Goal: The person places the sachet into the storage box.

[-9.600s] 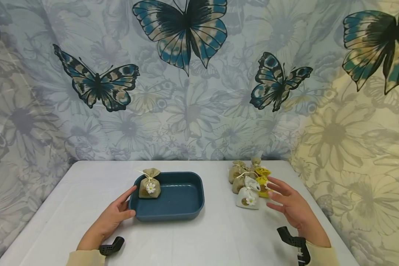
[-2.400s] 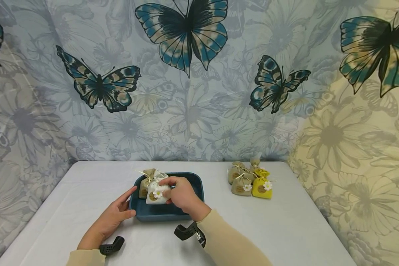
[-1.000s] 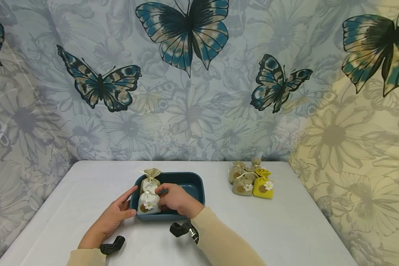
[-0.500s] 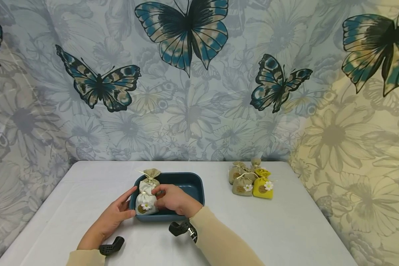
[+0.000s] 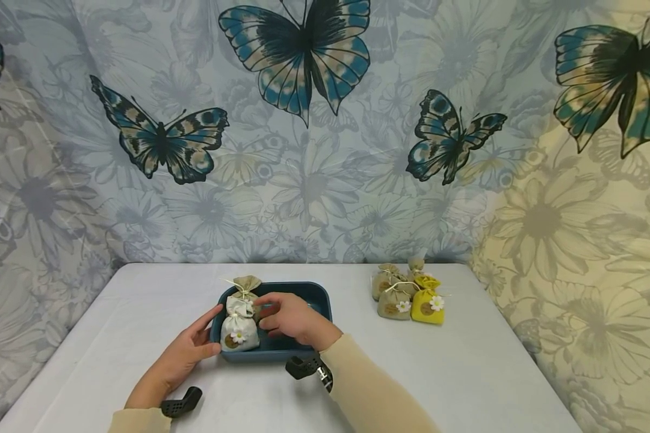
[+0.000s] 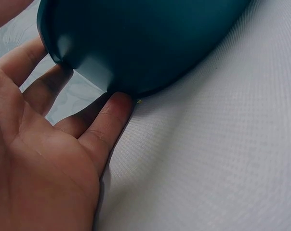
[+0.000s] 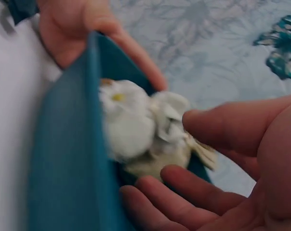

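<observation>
A dark blue rectangular dish [image 5: 271, 355] stands on the white table, left of centre. My left hand [image 5: 186, 349] touches its left end, with the fingers spread along the outer wall [image 6: 150, 43] in the left wrist view. Inside the dish a white drawstring sachet [image 5: 241, 328] with a daisy sits at the front left. Behind it a beige sachet [image 5: 246, 284] is partly hidden. My right hand [image 5: 292, 319] hovers over the dish just right of the white sachet. In the right wrist view its thumb and fingers are apart, with nothing held between them.
Several more sachets cluster at the back right of the table [image 5: 493, 373]. Among them a beige sachet [image 5: 394, 304] and a yellow sachet [image 5: 425, 300] stand in front. A butterfly-print cloth [image 5: 314, 198] hangs behind the table.
The white sachet has gone from the right-hand group into the dish, in front of the beige one. My right hand has just let go of it and moved slightly right. The left hand stays put.
</observation>
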{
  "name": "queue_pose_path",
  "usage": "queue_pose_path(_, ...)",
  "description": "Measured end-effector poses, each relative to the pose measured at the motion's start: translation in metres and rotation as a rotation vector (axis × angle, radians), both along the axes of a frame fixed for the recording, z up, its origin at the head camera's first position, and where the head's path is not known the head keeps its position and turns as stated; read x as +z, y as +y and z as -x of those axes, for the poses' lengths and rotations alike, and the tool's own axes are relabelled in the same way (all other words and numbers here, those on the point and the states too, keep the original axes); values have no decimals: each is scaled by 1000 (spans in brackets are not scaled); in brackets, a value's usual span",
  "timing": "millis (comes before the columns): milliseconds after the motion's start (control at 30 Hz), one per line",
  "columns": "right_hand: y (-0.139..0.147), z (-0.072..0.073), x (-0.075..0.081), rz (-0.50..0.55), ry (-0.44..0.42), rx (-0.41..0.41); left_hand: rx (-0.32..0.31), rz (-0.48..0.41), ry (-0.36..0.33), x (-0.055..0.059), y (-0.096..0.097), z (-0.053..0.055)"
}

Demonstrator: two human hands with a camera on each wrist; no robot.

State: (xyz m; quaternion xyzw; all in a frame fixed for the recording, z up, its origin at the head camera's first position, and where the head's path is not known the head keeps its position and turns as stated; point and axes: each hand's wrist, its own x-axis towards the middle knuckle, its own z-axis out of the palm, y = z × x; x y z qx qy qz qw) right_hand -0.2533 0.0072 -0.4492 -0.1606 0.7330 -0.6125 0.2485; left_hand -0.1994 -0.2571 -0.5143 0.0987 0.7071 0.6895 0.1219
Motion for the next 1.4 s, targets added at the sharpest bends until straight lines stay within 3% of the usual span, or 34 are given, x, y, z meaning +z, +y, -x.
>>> queue_pose_path(200,32,5,13,57,-4,9,0,6,-1,1,0,-1)
queue_pose_path(333,58,6,15,86,63,1,1,-2,-8,1,0,0)
queue_pose_path(433,82,3,17,171,114,-46,4,-2,-15,0,0,0)
queue_pose_path(633,148,-8,22,429,148,-172,11,1,-17,0,0,0)
queue_pose_path(767,200,-19,16,528,203,-193,8,6,-14,0,0,0)
queue_pose_path(900,248,-28,6,560,279,-215,10,9,-24,-1,0,-1)
queue_pose_path(1000,277,-33,-1,541,319,-298,12,10,-32,-1,0,-2)
queue_pose_path(1133,304,-39,-11,536,316,-480,10,12,-24,-1,0,-2)
queue_pose_path(1267,321,-40,-20,526,274,-638,9,10,-7,0,-1,-1)
queue_pose_path(1400,332,-39,-27,500,203,-722,3,5,-8,0,-1,0)
